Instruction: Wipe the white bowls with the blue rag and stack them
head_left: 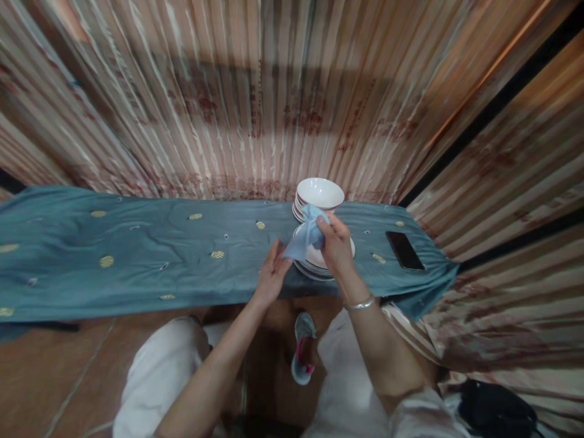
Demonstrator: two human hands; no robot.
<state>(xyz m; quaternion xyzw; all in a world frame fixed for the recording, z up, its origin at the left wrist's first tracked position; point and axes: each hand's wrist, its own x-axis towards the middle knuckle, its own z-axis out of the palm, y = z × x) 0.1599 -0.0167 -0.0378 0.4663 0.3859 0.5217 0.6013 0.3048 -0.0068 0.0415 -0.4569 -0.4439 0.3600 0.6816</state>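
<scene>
A light blue cloth [305, 236] is stretched between my two hands, over the plates. My right hand [336, 242] is closed on its bunched upper part, thumb and fingers pinching it. At the cloth's lower left corner, my left hand [272, 275] has its fingers on the fabric, the grip partly hidden. Beneath the cloth is a stack of white plates [319, 260] with dark rims, partly covered by the cloth and my right hand. Just behind it stands a stack of white bowls [320, 193] with reddish bands, the top one facing up.
The long narrow table has a blue-green tablecloth [150, 243] with yellow pineapple prints. To the right lies a black phone [404, 250]. Striped curtains [219, 109] hang behind and to the right, with dark metal poles [493, 106]. A dark bag-like item [497, 409] is at lower right.
</scene>
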